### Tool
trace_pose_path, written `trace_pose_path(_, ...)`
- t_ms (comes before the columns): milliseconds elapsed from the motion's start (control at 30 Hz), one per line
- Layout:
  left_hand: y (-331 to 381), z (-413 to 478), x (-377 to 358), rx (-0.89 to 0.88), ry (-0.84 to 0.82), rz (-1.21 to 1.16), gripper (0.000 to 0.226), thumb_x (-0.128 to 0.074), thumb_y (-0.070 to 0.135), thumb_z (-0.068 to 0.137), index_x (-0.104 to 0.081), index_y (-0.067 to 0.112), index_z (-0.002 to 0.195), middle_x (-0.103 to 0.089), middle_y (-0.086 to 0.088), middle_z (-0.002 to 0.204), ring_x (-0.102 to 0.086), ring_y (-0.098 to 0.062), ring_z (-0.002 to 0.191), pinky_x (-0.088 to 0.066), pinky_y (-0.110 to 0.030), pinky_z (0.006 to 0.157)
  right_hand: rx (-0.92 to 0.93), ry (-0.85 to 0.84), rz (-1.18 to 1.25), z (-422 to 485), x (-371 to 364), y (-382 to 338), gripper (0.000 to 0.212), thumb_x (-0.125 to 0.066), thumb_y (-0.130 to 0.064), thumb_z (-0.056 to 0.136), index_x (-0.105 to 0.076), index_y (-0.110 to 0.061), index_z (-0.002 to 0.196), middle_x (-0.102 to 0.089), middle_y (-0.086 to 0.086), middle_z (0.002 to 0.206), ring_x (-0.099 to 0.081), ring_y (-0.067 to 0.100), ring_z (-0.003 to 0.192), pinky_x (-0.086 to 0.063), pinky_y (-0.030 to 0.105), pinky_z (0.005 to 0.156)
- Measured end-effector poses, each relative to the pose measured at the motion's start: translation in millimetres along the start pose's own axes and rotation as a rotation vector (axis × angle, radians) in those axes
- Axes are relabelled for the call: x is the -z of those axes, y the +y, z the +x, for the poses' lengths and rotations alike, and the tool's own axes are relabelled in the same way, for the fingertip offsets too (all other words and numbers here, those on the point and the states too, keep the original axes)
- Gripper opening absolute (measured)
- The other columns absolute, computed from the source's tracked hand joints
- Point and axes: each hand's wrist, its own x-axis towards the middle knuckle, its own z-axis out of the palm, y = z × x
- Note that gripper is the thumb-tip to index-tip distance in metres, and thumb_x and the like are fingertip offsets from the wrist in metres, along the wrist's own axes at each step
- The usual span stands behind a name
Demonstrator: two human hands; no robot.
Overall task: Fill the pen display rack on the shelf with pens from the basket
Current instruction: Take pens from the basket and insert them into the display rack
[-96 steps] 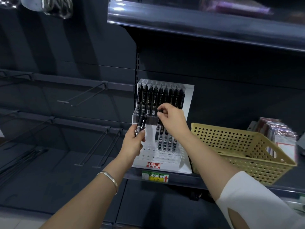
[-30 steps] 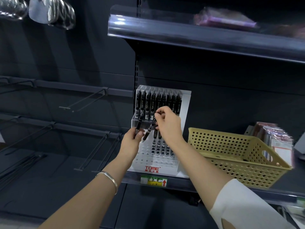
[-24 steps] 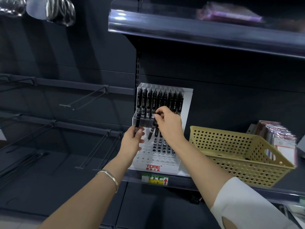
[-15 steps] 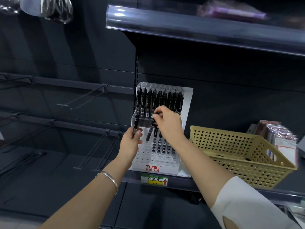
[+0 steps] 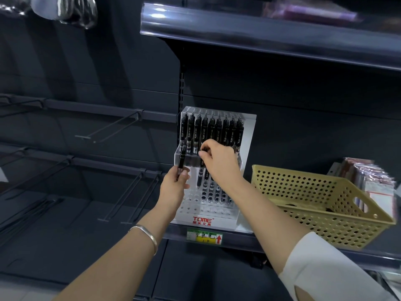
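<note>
While the right hand (image 5: 219,162) pinched a black pen (image 5: 200,170) by its top end between thumb and fingertips, the pen hung almost upright over the middle tier of the rack (image 5: 248,135). Its tip was down by the holes, just left of pens already standing there; seated or not, couldn't tell. Half a second earlier it slanted down-left. The left hand (image 5: 174,189) still gripped a second pen (image 5: 181,158) upright at the rack's left front corner, fingers curled round its lower part, unchanged. The top tier row was filled. The rack sat on the shelf (image 5: 243,238), with the yellow basket (image 5: 314,193) just beside it on the right, unmoved.
</note>
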Motion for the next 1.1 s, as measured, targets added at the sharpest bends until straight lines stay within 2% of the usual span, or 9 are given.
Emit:
trace_pose_path(100, 1, 0, 1, 0.009, 0.000, 0.007, 0.016, -0.039, 0.020, 0.099, -0.054, 0.015, 0.101, -0.059, 0.000, 0.093, -0.057, -0.013, 0.075, -0.041, -0.026, 0.063, -0.022, -0.048, 0.007, -3, -7, 1, 0.020, -0.051, -0.026, 0.096, -0.060, -0.013, 0.109, -0.068, 0.007, 0.083, -0.065, 0.021, 0.074, -0.055, 0.039, 0.072)
trace_pose_path(167, 2, 1, 1, 0.011, 0.001, 0.008, 0.015, -0.039, 0.019, 0.099, -0.054, 0.015, 0.101, -0.059, -0.001, 0.093, -0.057, -0.013, 0.074, -0.041, -0.025, 0.062, -0.028, -0.058, -0.068, -3, -10, 3, 0.020, -0.051, -0.030, 0.095, -0.061, -0.018, 0.108, -0.069, 0.004, 0.092, -0.063, 0.021, 0.089, -0.052, 0.037, 0.079)
trace_pose_path(267, 5, 0, 2, -0.005, -0.004, -0.003, 0.015, -0.040, 0.017, 0.099, -0.054, 0.014, 0.100, -0.059, -0.002, 0.094, -0.057, -0.016, 0.080, -0.039, -0.019, 0.058, 0.008, -0.028, -0.307, -4, -13, 6, 0.025, -0.049, -0.039, 0.094, -0.063, -0.026, 0.111, -0.059, -0.005, 0.113, -0.043, 0.021, 0.113, -0.034, 0.035, 0.091)
trace_pose_path(433, 10, -4, 3, -0.015, -0.020, -0.003, 0.015, -0.039, 0.016, 0.099, -0.053, 0.016, 0.098, -0.058, 0.001, 0.094, -0.057, -0.012, 0.083, -0.040, -0.009, 0.049, -0.071, -0.031, -0.344, -3, -19, 9, 0.027, -0.051, -0.040, 0.093, -0.063, -0.028, 0.114, -0.048, -0.004, 0.116, -0.034, 0.022, 0.116, -0.026, 0.038, 0.096)
trace_pose_path(567, 13, -5, 6, -0.019, -0.030, -0.009, 0.015, -0.038, 0.018, 0.100, -0.053, 0.016, 0.100, -0.059, 0.001, 0.097, -0.056, -0.008, 0.083, -0.040, -0.010, 0.053, -0.089, -0.056, -0.351, -3, -24, 5, 0.027, -0.050, -0.040, 0.093, -0.062, -0.029, 0.114, -0.050, -0.004, 0.119, -0.034, 0.022, 0.119, -0.024, 0.043, 0.099)
trace_pose_path(700, 16, -6, 8, -0.035, -0.034, -0.018, 0.015, -0.038, 0.016, 0.099, -0.053, 0.016, 0.098, -0.059, -0.002, 0.098, -0.055, -0.009, 0.083, -0.041, -0.005, 0.049, -0.108, 0.000, -0.281, -4, -26, 4, 0.029, -0.052, -0.041, 0.091, -0.055, -0.029, 0.118, -0.058, -0.007, 0.116, -0.040, 0.021, 0.119, -0.025, 0.043, 0.097)
trace_pose_path(767, 16, -6, 9, -0.044, -0.041, -0.024, 0.014, -0.038, 0.016, 0.100, -0.052, 0.017, 0.097, -0.058, -0.001, 0.097, -0.055, -0.009, 0.082, -0.040, -0.004, 0.049, -0.109, 0.013, -0.268, -4, -26, 5, 0.025, -0.049, -0.041, 0.093, -0.058, -0.029, 0.114, -0.058, -0.006, 0.116, -0.040, 0.021, 0.119, -0.025, 0.042, 0.097)
trace_pose_path(933, 18, -8, 11, -0.014, -0.067, -0.015, 0.013, -0.038, 0.023, 0.100, -0.051, 0.022, 0.096, -0.060, 0.002, 0.090, -0.058, -0.010, 0.075, -0.041, -0.022, 0.061, -0.120, 0.017, -0.302, -3, -26, 6, 0.022, -0.049, -0.037, 0.094, -0.063, -0.027, 0.109, -0.054, -0.003, 0.116, -0.040, 0.022, 0.116, -0.026, 0.041, 0.097)
trace_pose_path(1100, 17, -12, 13, -0.007, -0.087, -0.002, 0.015, -0.039, 0.024, 0.099, -0.052, 0.023, 0.093, -0.063, -0.002, 0.084, -0.059, -0.012, 0.066, -0.041, -0.024, 0.059, -0.102, -0.005, -0.308, -3, -25, 7, 0.024, -0.048, -0.038, 0.094, -0.058, -0.027, 0.113, -0.054, -0.003, 0.118, -0.040, 0.022, 0.116, -0.027, 0.040, 0.097)
